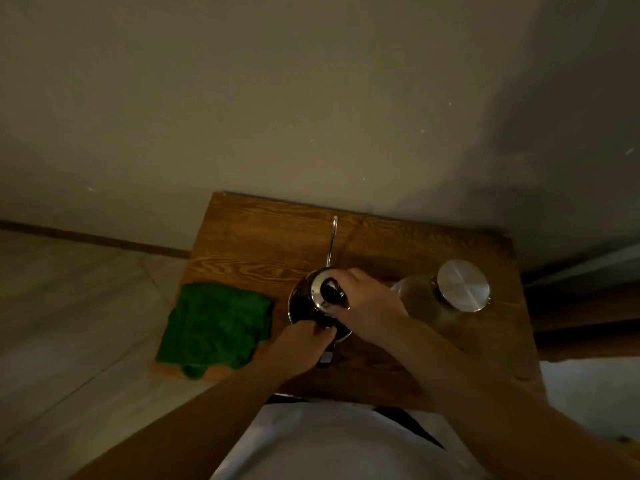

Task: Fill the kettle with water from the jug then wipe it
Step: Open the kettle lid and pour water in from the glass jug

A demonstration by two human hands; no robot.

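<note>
A dark kettle (303,304) with a thin gooseneck spout (332,240) stands in the middle of a small wooden table (249,244). My left hand (301,344) grips the kettle's handle at its near side. My right hand (367,299) holds the kettle's shiny lid (323,292) by its black knob, tilted over the opening. A clear glass jug (419,299) with a round metal lid (462,285) stands to the right of the kettle, just behind my right wrist. A folded green cloth (218,323) lies on the table's left front corner.
The table stands against a plain wall (311,98). Pale floor (69,306) lies to the left. Dark furniture (588,306) stands to the right. My white-clothed lap (329,445) is at the table's near edge. The light is dim.
</note>
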